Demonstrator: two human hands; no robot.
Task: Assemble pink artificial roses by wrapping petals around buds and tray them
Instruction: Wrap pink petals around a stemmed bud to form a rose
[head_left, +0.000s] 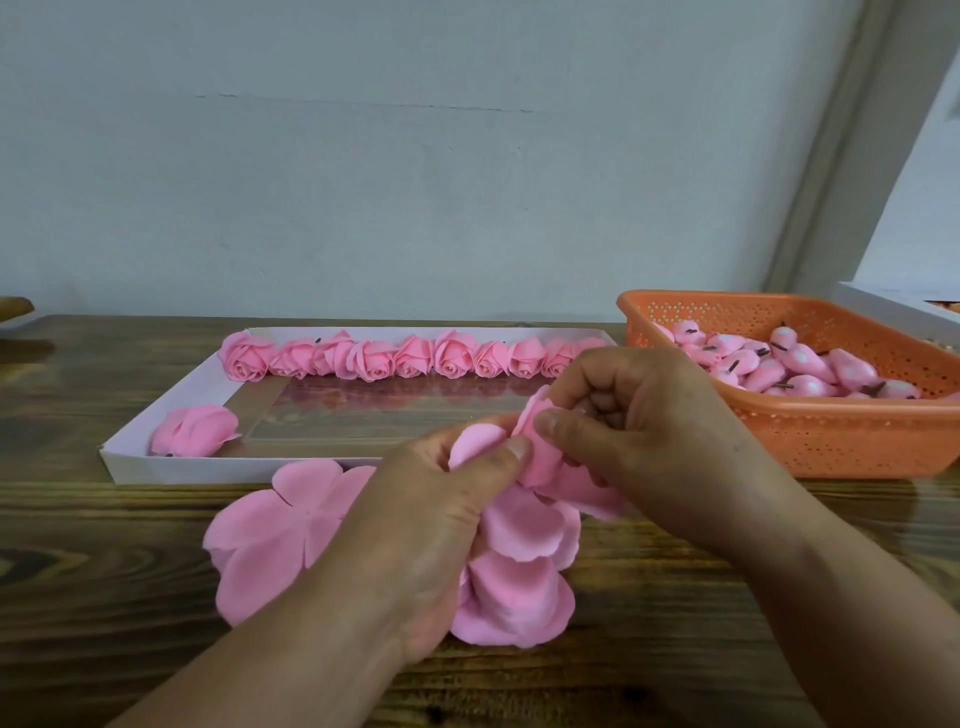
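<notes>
Both hands meet over the table's middle on a half-made pink rose (524, 447). My left hand (415, 525) pinches its petals between thumb and fingers. From the right, my right hand (649, 431) curls its fingers and thumb round the same petals. Whether a bud sits inside is hidden. Loose pink petal sheets (270, 540) lie on the table under and left of my hands. The white tray (156, 467) behind holds a row of several finished roses (410, 356) along its far edge, and one more rose (195, 430) lies at its near left corner.
An orange perforated basket (852, 441) at the right holds several pink buds (800, 366) with dark stems. The wooden table (93, 597) runs up to a pale wall. A white box edge (893, 306) shows at the far right.
</notes>
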